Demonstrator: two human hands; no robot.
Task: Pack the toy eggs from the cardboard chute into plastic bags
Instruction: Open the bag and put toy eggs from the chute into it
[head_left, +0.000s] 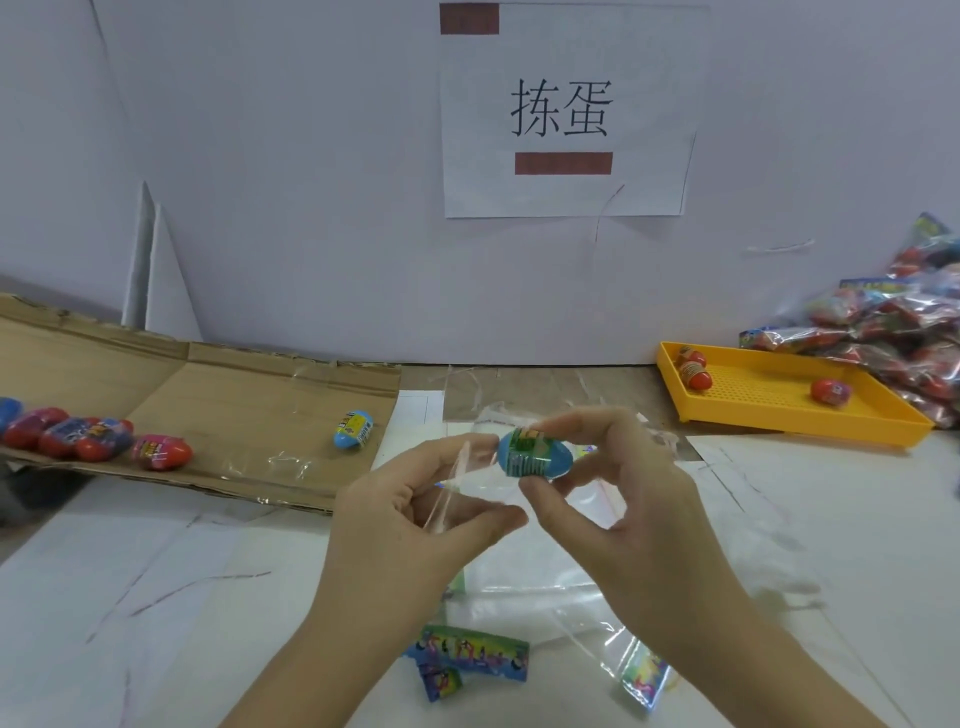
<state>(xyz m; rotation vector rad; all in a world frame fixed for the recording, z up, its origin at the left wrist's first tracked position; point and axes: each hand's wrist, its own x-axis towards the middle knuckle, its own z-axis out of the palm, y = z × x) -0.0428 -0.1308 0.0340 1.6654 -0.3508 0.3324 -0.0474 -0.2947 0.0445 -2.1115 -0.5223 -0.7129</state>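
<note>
While the right grip (618, 499) pinches a blue toy egg (535, 453) with a green label between thumb and curled fingertips, the left grip (410, 514) pinches the edge of a clear plastic bag (480, 491) between thumb and forefinger. From my feed both are raised above the worktop (156, 597), close together at the middle of the view, thumb tips nearly touching. The egg sits right at the bag's mouth; I cannot tell whether any of it is past the film.

Below the hands, more clear bags (545, 571) lie flat on the white worktop, and nearer me are printed header cards (470, 652) in blue and green, one small card tilted just beside the long one.

To the left, the cardboard chute (234, 410) lies opened out, its near edge resting on the worktop. One blue egg with a yellow label (353, 429) sits alone near its right end. Well apart from it, at the left end, I see a pink egg (161, 452) just beside a bunched cluster of red and blue eggs (72, 439) that touch one another.

To the right, a yellow perforated tray (769, 405) holds two red eggs (693, 370) in its far left corner and one red egg (830, 391) further right. Behind the tray a heap of filled bags (904, 322) leans against the wall, where a paper sign (566, 114) hangs.
</note>
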